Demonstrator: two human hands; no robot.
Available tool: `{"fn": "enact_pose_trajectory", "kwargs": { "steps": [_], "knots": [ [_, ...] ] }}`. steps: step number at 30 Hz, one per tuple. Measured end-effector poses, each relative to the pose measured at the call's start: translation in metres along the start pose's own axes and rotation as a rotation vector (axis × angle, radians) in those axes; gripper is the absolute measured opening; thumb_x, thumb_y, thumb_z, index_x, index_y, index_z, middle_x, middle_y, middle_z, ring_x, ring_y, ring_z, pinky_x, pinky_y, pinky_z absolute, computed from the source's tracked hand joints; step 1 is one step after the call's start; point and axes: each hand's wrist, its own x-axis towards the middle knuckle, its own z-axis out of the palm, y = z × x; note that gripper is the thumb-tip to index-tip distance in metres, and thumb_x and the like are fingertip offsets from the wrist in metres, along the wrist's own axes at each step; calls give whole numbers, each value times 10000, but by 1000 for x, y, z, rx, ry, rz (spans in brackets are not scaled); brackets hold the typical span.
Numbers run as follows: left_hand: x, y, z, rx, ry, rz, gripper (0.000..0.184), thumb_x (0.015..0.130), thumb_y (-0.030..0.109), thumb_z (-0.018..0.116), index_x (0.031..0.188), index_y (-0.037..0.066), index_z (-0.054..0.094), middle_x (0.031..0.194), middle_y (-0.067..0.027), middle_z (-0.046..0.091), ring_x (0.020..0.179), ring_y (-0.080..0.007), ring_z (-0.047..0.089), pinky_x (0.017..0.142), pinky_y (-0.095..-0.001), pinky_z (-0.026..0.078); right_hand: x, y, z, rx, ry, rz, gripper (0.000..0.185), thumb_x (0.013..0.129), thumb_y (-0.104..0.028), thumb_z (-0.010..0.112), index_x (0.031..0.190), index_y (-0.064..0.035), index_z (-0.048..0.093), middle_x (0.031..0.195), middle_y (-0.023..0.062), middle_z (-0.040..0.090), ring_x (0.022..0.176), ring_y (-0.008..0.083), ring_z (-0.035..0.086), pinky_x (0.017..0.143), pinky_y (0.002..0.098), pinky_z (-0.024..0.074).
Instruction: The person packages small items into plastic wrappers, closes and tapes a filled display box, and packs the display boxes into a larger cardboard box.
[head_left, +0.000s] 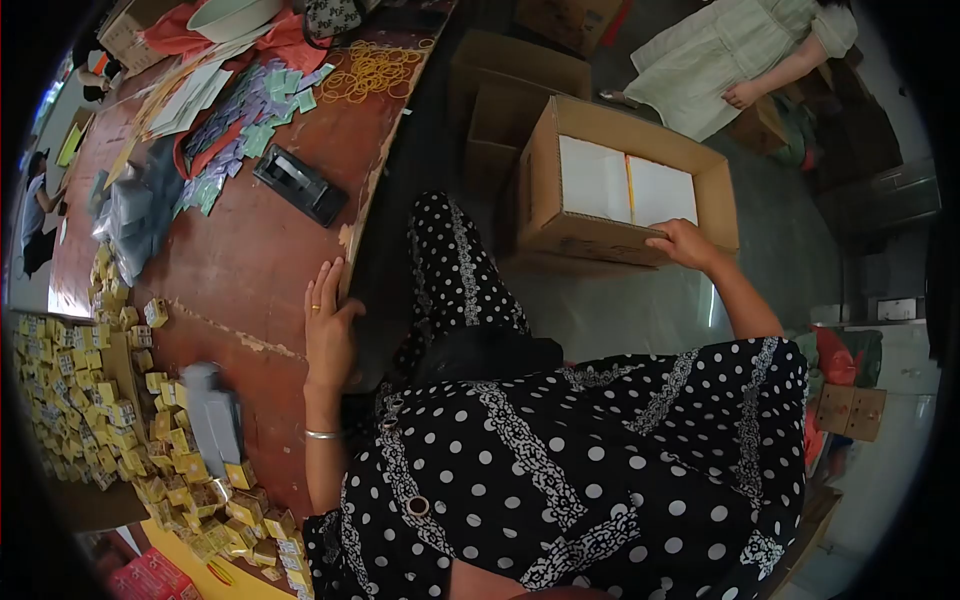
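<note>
My left hand [330, 310] rests on the edge of the red-brown table [240, 280], its fingers stretched out and a ring on one of them. To the right, my right hand [685, 243] has its fingers bent over the near rim of an open cardboard box [600, 236]. Inside that box lie two white stacks [595, 180] side by side, with a thin orange-yellow strip between them. A black tape dispenser [300, 186] sits on the table beyond my left hand.
Small yellow boxes [90, 400] cover the table's near left, beside a grey object [213, 420]. Yellow rubber bands [375, 72], green and purple packets [250, 110] and plastic bags [140, 215] lie farther back. A person in a pale dress [700, 60] stands beyond the box.
</note>
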Motion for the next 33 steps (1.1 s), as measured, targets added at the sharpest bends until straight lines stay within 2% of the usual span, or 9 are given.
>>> {"fn": "enact_pose_trajectory", "kwargs": {
  "steps": [4,6,8,9,11,12,14,26,33],
  "knots": [
    [4,2,-2,-10,-55,-38,103,832,19,579,830,46,679,1542,-141,422,1458,-350,347,1190,-499,277,-29,36,1,85,-137,161,196,895,-195,678,978,-20,706,864,206,692,807,367,665,735,424,513],
    [7,2,-2,7,-79,-21,135,838,23,577,881,50,702,1543,-140,421,1459,-354,344,1188,-505,277,-39,46,12,86,-27,118,223,843,-129,714,1053,-55,730,971,155,728,902,343,685,807,393,536],
    [9,0,1,92,-129,-62,297,873,13,543,1123,66,696,1539,-166,416,1446,-368,361,1178,-518,288,-43,43,16,58,-18,141,284,810,-102,730,1092,-70,729,1028,137,730,957,332,682,851,387,535],
    [10,-2,2,77,-143,-43,297,873,13,543,1123,66,696,1539,-166,416,1446,-368,361,1178,-518,288,-46,40,17,15,-15,143,354,778,-75,746,1131,-85,729,1085,119,732,1013,320,679,894,382,534],
    [7,-3,5,74,-115,-96,456,913,11,502,1364,48,555,1540,-198,400,1442,-379,366,1167,-521,306,-45,37,13,-8,-26,169,347,775,-89,740,1121,-90,729,1081,113,729,1017,319,670,900,397,525],
    [5,-3,7,59,-126,-106,456,913,11,502,1364,48,555,1540,-198,400,1442,-379,366,1167,-521,306,-39,37,11,-30,-28,162,340,771,-103,735,1111,-95,730,1077,107,725,1022,318,660,907,412,517],
    [7,-7,8,56,-69,-131,501,944,5,459,1445,9,443,1529,-217,411,1430,-393,385,1159,-522,320,-32,42,9,-1,-49,170,362,759,-95,734,1121,-94,725,1081,115,723,1025,325,658,922,416,512],
    [4,-18,12,59,-114,-128,417,983,47,443,1393,-7,498,1473,-192,475,1377,-410,434,1116,-519,376,-39,49,19,-25,-150,183,535,699,-54,691,1231,-103,669,1188,131,673,1114,349,618,957,449,502],
    [16,-5,-3,63,-237,-143,497,954,93,515,1429,-22,421,1514,-238,387,1408,-460,362,1132,-556,346,-39,44,22,-23,-185,214,538,710,-80,694,1246,-107,653,1250,92,630,1196,311,552,1004,429,465]
  ]
}}
